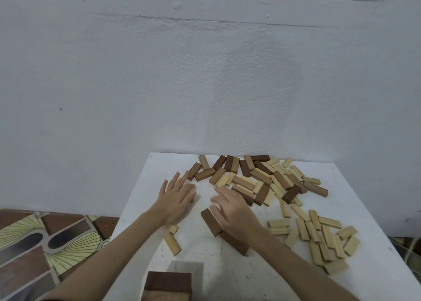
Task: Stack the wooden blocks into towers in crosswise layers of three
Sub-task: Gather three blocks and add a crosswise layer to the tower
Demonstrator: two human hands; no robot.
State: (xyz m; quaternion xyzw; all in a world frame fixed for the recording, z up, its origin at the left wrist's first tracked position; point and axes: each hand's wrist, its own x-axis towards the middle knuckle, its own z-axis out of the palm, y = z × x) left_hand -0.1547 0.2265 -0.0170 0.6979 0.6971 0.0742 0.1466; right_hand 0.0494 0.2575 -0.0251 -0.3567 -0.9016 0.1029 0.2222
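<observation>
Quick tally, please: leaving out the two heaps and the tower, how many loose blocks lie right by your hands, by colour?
Pale blocks: 2, below the left hand
Dark brown blocks: 2, beside the right hand
Total: 4

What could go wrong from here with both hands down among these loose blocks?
1. A started tower stands at the near table edge, between the forearms; pulling an arm back could topple it.
2. The right hand looks blurred, so it may be moving fast; it could scatter the mixed pile beside it.
3. The left hand lies flat near the table's left side, where swept blocks might fall off.
</observation>
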